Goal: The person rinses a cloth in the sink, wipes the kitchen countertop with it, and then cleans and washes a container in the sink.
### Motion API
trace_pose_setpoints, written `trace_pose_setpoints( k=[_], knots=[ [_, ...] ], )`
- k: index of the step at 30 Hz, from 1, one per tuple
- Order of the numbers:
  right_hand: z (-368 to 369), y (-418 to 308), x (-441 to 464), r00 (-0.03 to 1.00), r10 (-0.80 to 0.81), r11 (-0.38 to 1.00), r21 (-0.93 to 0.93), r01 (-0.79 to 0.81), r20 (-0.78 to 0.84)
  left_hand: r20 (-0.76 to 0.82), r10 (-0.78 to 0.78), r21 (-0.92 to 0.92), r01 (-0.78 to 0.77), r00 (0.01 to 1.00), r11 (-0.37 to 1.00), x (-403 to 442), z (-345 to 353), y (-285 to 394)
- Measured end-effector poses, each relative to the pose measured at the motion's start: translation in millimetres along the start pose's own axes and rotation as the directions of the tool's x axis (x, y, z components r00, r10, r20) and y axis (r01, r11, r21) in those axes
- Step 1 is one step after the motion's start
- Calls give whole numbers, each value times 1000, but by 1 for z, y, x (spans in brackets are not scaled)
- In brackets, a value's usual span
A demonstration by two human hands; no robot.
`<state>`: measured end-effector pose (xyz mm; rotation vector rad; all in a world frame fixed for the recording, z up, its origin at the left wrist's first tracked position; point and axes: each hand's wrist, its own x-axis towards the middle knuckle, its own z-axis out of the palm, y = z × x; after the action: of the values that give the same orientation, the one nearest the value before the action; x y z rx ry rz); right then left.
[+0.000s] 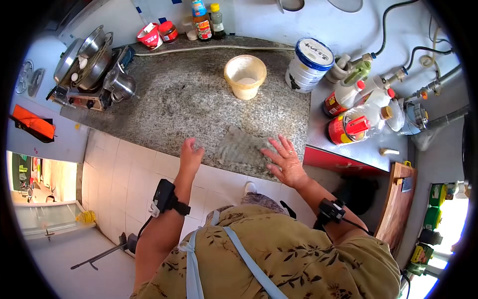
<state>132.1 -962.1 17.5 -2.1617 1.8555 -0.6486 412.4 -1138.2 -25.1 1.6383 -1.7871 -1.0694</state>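
A thin greyish cloth (241, 145) lies spread flat near the front edge of the stone counter (169, 94). My right hand (286, 163) is open, its fingers spread at the cloth's right edge, with a ring on one finger. Whether the fingertips press on the cloth I cannot tell. To the left of the cloth, my left hand (191, 155) is held apart from it at the counter's edge, thumb and fingers apart and nothing in it. Farther back stands a cream plastic tub (245, 77), with something pale at its bottom.
A white bucket with a blue lid (309, 65) stands at the back right, beside several bottles and a red-labelled jug (348, 127). Pots crowd the stove (87, 97) at left. Jars and sauce bottles (201, 22) line the wall. A pale hose (214, 48) runs along the back.
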Motion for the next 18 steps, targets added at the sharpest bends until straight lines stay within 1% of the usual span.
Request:
trace_pose_setpoints(
  k=[1,2,3,4,5,7,8,9,11,12,14,16,18],
  knots=[
    [6,-4,6,1000,-4,1000,3,4,5,52,-17,-14,18,999,1000,-3,-7,1],
    [15,-8,11,997,-46,996,-67,50,65,46,-24,-15,24,999,1000,-5,-11,-5],
    [25,-11,18,988,-89,985,-137,106,123,58,36,-46,-34,998,998,-3,-14,-14],
    [32,-11,20,979,-46,984,-160,79,200,62,99,-78,-94,993,993,-1,-21,-19],
    [39,-12,25,978,-67,982,-160,100,197,40,99,-79,-96,994,992,1,-27,-24],
    [53,-18,31,954,45,955,-294,47,298,68,92,-162,-80,993,984,1,-40,-28],
    [62,-23,36,950,56,937,-344,56,308,75,60,-122,-50,995,991,3,-52,-30],
    [70,-35,47,951,53,936,-348,58,303,70,65,-125,-56,995,991,7,-66,-35],
    [84,-57,71,940,71,935,-351,54,332,80,63,-246,-42,995,968,17,-87,-45],
    [100,-69,86,951,67,950,-311,32,302,72,69,-263,-47,995,964,23,-98,-51],
    [120,-102,122,955,66,942,-335,36,289,53,-22,-344,39,998,938,33,-124,-67],
    [146,-132,160,963,78,936,-352,18,258,38,-59,-358,68,998,931,42,-158,-81],
    [170,-161,197,967,51,937,-348,40,249,33,-95,-370,101,995,924,49,-193,-95]
  ],
)
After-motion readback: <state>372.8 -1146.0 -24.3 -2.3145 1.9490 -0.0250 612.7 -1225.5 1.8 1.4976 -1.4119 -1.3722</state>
